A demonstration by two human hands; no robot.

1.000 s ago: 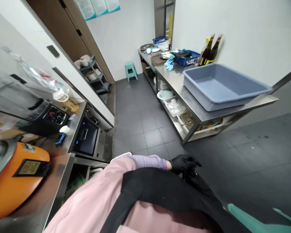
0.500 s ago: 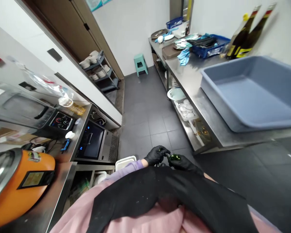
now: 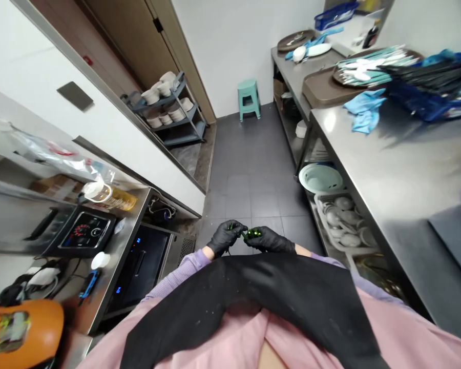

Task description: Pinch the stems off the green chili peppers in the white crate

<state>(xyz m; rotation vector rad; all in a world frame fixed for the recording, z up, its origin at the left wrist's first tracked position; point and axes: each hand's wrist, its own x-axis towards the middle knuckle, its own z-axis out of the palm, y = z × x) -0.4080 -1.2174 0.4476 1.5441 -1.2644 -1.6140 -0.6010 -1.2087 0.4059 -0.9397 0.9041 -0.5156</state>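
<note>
Two gloved hands in use | my right hand [image 3: 268, 240] grips the green item [image 3: 254, 233], ahead of my apron [image 3: 292, 287] | my left hand [image 3: 225, 238] beside it, grip: cannot tell | item probably light, soft, crushable; pinch gently at edge.

Two black-gloved hands meet low over the dark tiled floor [image 3: 246, 148] — the right hand [image 3: 272, 241] cups some small green pieces [image 3: 254, 233], and the left hand [image 3: 223, 239] is just beside it, its fingers turned toward them. To the right, a metal table [image 3: 376, 169] carries a brown tray [image 3: 318, 91] and a crumpled blue cloth or glove [image 3: 365, 108]. Ahead, a green stool [image 3: 248, 97] stands near the wall; left of it, a cart [image 3: 194, 120] bears stacked white bowls [image 3: 161, 91].
</note>
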